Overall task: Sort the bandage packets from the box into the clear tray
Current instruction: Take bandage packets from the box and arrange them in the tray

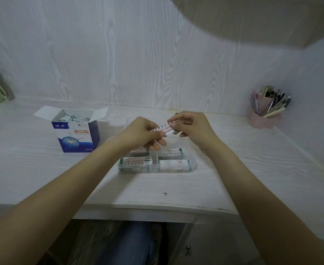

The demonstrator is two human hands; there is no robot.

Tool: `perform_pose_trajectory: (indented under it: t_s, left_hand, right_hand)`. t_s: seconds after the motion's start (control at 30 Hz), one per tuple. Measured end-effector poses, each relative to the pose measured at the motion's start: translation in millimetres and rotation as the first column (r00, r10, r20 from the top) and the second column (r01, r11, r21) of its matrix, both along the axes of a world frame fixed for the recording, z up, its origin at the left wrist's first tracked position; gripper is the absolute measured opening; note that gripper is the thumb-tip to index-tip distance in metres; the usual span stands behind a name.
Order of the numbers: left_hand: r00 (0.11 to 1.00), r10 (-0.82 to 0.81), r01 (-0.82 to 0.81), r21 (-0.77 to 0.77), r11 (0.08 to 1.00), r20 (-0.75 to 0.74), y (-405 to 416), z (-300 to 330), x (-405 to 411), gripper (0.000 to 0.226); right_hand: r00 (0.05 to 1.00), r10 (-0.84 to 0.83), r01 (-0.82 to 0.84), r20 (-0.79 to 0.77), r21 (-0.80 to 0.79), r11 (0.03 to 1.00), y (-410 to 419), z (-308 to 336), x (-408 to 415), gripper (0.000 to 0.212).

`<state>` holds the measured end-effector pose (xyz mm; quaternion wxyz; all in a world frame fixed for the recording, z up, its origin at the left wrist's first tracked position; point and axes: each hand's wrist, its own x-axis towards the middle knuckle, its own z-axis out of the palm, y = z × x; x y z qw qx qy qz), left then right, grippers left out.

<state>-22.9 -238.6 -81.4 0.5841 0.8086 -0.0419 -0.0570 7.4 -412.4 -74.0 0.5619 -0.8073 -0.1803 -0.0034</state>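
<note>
At centre frame we pinch one bandage packet (164, 129) between both hands, left hand (141, 133) and right hand (190, 127) each closed on an end, above the clear tray (192, 166). A loose pinch could drop it into the wrong compartment; the box (77, 134) waits centre-left.

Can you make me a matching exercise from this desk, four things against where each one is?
Things:
1. blue box
2. clear tray
3. pen holder
4. bandage packet

Places:
A. far right, by the wall
B. held between both hands
C. left of the hands, flaps open
D. on the desk below the hands

Pairs: 1-C, 2-D, 3-A, 4-B
</note>
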Motion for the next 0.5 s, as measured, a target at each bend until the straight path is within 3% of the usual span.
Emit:
perform_pose_trajectory:
  t_s: [0.07,0.23,0.37,0.5]
  left_hand:
    - [0.997,0.060,-0.060,0.015,0.998,0.048,-1,-3,5,0.012]
    - [0.964,0.078,-0.172,0.372,0.912,0.255,4,-13,14,0.011]
    - [0.960,-0.019,-0.150,0.570,0.808,0.279,5,-15,15,0.019]
    - [0.960,-0.146,-0.055,0.675,0.735,0.238,1,-16,18,0.024]
  right_hand:
    - [0.997,-0.074,0.074,-0.022,0.001,0.997,-3,-3,2,0.012]
    - [0.957,-0.288,0.276,-0.035,-0.198,0.941,-12,-16,8,0.007]
    - [0.960,-0.281,0.249,0.001,-0.467,0.848,-11,-28,11,0.006]
    - [0.966,-0.254,0.227,0.049,-0.627,0.745,0,-32,9,0.002]
